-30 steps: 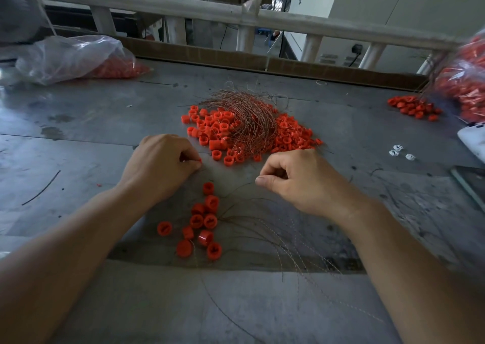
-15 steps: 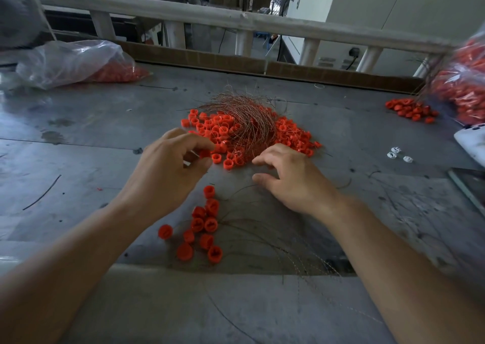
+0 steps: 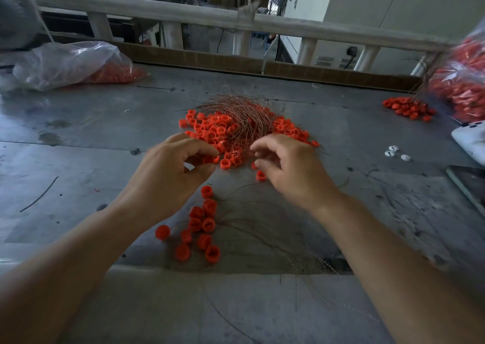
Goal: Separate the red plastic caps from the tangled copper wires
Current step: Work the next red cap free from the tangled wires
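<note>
A heap of red plastic caps lies mid-table with a tangle of copper wires on top of it. My left hand is at the heap's near left edge and pinches one red cap between thumb and forefinger. My right hand hovers at the near right edge, fingers loosely curled, thumb and forefinger apart, nothing seen between them. One loose cap lies just under its thumb. A small group of separated caps sits close to me, with thin loose wires spread to its right.
A clear bag of red caps lies back left, and another bag at the right edge beside a small cap pile. White bits, a white device and a dark flat object are on the right. A railing runs behind.
Both hands moved forward from the near part of the table to the heap's edge. My left hand has picked up a red cap. My right hand, earlier a pinching fist, is now loosely curled.
</note>
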### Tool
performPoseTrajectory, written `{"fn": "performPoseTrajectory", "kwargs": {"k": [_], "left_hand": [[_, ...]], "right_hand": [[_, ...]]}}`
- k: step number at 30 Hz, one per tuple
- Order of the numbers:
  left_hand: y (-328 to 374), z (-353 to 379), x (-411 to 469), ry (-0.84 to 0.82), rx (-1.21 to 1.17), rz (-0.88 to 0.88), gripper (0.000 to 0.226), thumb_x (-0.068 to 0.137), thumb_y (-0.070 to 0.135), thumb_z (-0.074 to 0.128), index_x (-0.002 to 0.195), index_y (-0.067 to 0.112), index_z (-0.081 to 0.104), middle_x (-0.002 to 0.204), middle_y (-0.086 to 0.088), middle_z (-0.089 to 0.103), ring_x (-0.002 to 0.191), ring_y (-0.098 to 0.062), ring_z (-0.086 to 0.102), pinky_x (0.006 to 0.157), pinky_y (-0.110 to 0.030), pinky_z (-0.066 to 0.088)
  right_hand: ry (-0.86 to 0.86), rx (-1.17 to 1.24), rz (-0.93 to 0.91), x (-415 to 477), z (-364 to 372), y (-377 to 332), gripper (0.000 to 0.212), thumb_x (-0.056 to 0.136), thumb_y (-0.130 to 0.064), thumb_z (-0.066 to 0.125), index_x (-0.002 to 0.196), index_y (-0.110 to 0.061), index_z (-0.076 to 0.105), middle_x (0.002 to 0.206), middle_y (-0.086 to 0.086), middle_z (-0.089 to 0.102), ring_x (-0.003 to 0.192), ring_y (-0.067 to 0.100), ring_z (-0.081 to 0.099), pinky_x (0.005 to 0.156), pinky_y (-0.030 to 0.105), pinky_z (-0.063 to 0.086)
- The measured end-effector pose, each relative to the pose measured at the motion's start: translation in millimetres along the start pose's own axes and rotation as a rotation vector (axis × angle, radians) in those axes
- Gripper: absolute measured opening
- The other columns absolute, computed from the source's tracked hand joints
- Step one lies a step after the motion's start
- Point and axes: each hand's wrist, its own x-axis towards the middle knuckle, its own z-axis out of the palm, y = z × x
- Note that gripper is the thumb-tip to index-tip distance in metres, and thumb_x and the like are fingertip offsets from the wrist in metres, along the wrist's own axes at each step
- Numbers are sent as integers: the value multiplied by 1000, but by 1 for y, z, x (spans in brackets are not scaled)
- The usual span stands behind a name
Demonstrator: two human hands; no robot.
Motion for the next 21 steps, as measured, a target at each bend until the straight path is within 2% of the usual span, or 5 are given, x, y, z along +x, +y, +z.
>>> {"fn": "performPoseTrajectory", "kwargs": {"k": [7,11,14,18,21], "left_hand": [[6,-3,-3,-30,-79,105,27,76,13,69,87,37,63,101,24,54,85,8,56,73,-2,43],[11,-4,-6,-74,-111,228,20,73,34,60,88,47,57,121,28,44,100,16,49,82,-2,38],[9,-2,-7,-123,-131,281,20,75,33,64,92,43,60,127,28,43,115,17,42,93,-2,32],[10,-1,-8,-120,-129,321,31,72,21,67,98,36,61,113,32,49,101,20,51,88,-2,38],[13,-2,-8,-147,-150,315,28,76,25,69,101,32,60,104,25,57,88,2,62,80,-5,45]], "right_hand": [[290,228,1,-2,-14,-6,20,78,-2,68,93,-16,65,78,-6,63,74,0,59,69,7,42],[227,320,-76,-7,-19,-17,34,78,-4,69,86,-34,56,78,-11,64,77,5,63,71,13,49],[150,377,-144,-11,-18,-25,32,77,-3,69,87,-31,57,78,-14,62,75,2,63,70,13,50],[86,419,-182,-13,-15,-29,27,76,-2,68,86,-25,58,76,-16,60,75,-3,61,71,11,48],[54,424,-191,-13,-14,-29,23,75,0,68,87,-18,61,77,-16,60,75,-3,60,71,10,47]]}}
